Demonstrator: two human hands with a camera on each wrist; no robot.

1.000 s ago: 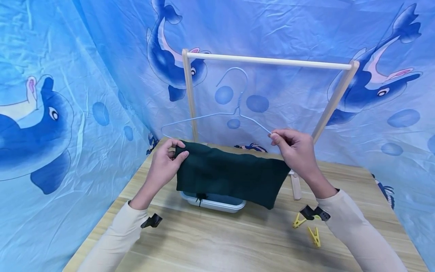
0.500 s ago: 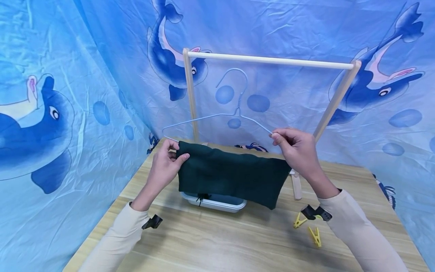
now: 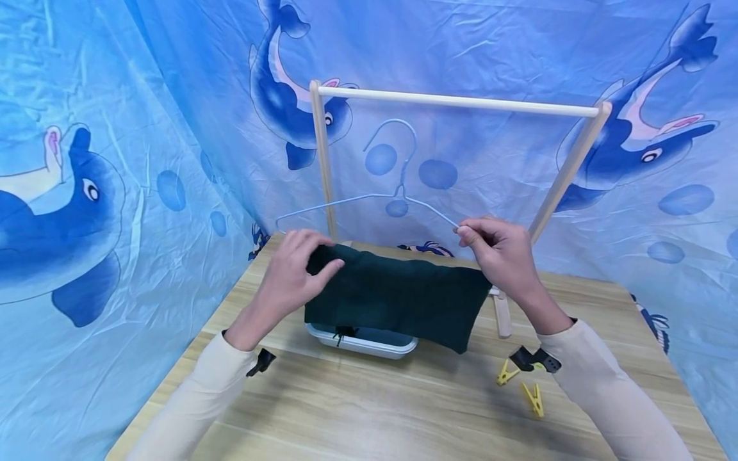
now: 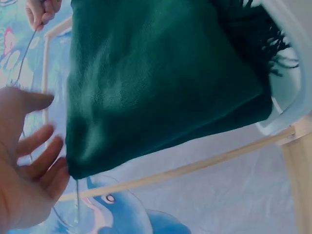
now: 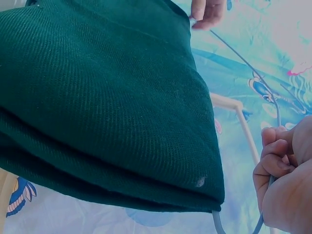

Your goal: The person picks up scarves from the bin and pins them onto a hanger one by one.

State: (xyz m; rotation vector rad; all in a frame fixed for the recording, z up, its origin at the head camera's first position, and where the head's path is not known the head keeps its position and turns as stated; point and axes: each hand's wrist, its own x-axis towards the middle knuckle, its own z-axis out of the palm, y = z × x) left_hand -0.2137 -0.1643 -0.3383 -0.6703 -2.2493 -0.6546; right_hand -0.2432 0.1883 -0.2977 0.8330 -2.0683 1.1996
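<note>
A dark green fringed scarf [image 3: 398, 294] hangs folded over the lower bar of a pale blue wire hanger [image 3: 403, 174]. Some dark tassels dangle over the basin below. My right hand [image 3: 503, 255] pinches the hanger's right end, with its fingers curled round the wire in the right wrist view. At the scarf's upper left corner is my left hand [image 3: 294, 269], thumb spread away from the fingers. In the left wrist view, this hand [image 4: 34, 170] lies alongside the scarf's edge, fingertips close to it and nothing gripped; whether they touch is unclear.
Behind the hanger stands a wooden rack with a white top bar [image 3: 455, 100]. A white basin [image 3: 369, 349] sits under the scarf on the wooden table [image 3: 357, 416]. Two yellow clothespins [image 3: 533, 401] lie at the right. Blue dolphin-print curtains surround the table.
My left hand has let go of the scarf's left corner, spread its thumb and shifted slightly right. My right hand keeps its pinch on the hanger, which has tipped slightly.
</note>
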